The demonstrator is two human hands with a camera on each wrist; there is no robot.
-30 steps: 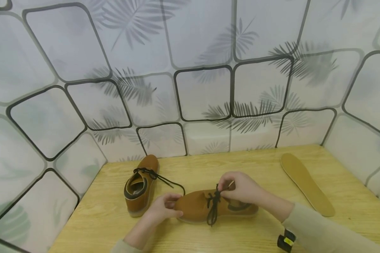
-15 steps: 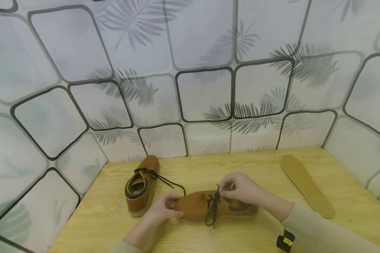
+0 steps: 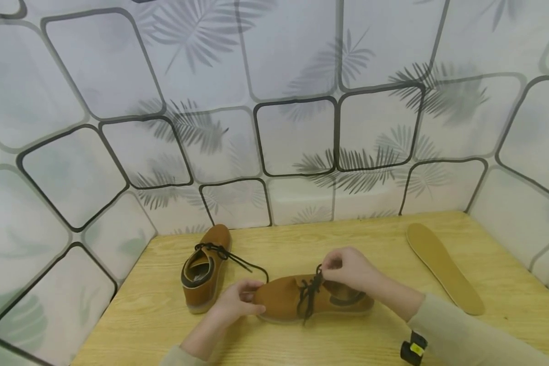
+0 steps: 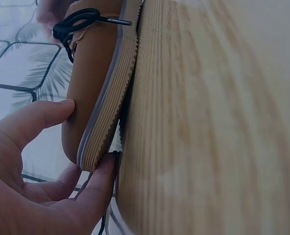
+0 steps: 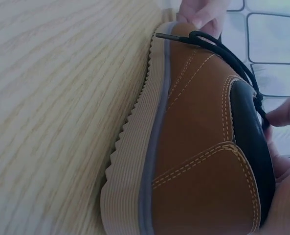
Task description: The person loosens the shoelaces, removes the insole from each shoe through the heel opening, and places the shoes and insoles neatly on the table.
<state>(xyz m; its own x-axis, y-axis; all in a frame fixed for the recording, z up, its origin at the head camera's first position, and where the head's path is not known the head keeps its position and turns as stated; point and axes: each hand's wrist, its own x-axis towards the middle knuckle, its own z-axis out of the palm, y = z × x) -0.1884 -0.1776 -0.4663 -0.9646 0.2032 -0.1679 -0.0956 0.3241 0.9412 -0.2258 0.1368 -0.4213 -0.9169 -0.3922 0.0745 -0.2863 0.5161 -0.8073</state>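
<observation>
Presently, one brown lace-up shoe [image 3: 279,300] stands on its sole on the wooden desk [image 3: 343,340], near the front, with its toe toward the person's left. The left hand [image 3: 232,304] grips this toe, thumb on the upper and a finger low by the sole. Above the shoe's opening, the right hand [image 3: 349,269] pinches its black shoelace [image 3: 307,295] (one end wears a metallic tip [image 5: 167,36]). Beyond the left hand stands the matching shoe [image 3: 196,297], tied with a bow. Farther right lies a tan insole [image 3: 444,269].
</observation>
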